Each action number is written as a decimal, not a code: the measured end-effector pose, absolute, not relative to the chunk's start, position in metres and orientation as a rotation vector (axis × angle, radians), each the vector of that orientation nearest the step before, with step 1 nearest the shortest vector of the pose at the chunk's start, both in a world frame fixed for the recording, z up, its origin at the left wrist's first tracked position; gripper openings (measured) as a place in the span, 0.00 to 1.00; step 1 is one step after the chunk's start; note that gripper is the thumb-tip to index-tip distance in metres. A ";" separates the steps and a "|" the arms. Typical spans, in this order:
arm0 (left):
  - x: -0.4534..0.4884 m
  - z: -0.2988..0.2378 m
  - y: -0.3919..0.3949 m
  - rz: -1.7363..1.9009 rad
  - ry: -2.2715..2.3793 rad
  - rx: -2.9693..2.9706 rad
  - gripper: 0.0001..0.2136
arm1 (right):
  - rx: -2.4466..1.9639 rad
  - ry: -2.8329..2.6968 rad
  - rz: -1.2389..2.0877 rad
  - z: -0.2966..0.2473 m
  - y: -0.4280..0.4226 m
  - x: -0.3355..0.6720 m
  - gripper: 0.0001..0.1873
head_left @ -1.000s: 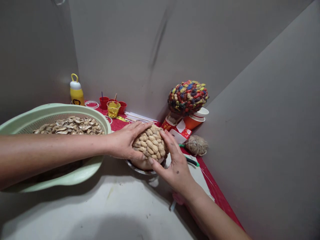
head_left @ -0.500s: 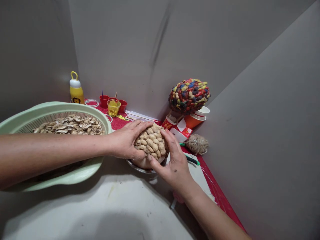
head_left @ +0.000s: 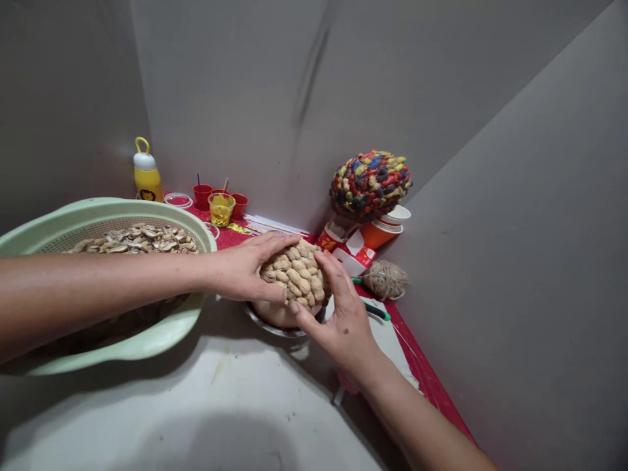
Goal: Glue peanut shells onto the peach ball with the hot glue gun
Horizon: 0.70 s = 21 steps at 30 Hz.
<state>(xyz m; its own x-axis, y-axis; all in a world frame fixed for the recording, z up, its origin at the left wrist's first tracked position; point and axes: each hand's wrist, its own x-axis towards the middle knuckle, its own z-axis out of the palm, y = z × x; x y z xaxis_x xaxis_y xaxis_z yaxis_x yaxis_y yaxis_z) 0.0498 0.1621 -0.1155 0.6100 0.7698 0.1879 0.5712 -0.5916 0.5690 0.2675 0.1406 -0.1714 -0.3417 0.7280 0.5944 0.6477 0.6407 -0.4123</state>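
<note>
A rounded form covered on top with peanut shells (head_left: 297, 271) rests in a metal bowl (head_left: 279, 331); its lower part is bare and pale. My left hand (head_left: 245, 265) curves over its left and far side, thumb pressed near the front. From the right, my right hand (head_left: 339, 320) cups it, with the thumb at the front edge of the shells and the fingers on the right side. The two thumb tips nearly meet. Parts of the form behind my fingers are hidden. Loose shell halves (head_left: 147, 239) fill a green colander (head_left: 161, 340) under my left forearm.
At the back stand a yellow bottle (head_left: 148, 180), red cups (head_left: 240, 206) and a cup of yellow paint (head_left: 222, 210). To the right are a painted peanut-shell ball (head_left: 370, 186), stacked paper cups (head_left: 380, 235), a twine ball (head_left: 386, 279) and a green-and-black handled tool (head_left: 377, 312). Grey walls enclose the table.
My left hand has shifted very slightly left along the peanut-shell form. My right hand keeps its hold, and the whole view has moved a little.
</note>
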 end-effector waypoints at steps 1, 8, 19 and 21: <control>0.049 -0.114 0.163 0.570 1.052 2.380 0.39 | -1.069 -2.079 0.136 -0.171 0.140 0.268 0.39; 0.050 -0.115 0.164 0.623 1.047 2.412 0.40 | -1.049 -2.091 0.109 -0.172 0.141 0.268 0.38; 0.053 -0.117 0.165 0.690 1.069 2.425 0.38 | -1.064 -2.073 0.063 -0.170 0.141 0.264 0.37; 0.053 -0.117 0.164 0.692 1.069 2.429 0.38 | -1.064 -2.079 0.066 -0.170 0.141 0.265 0.37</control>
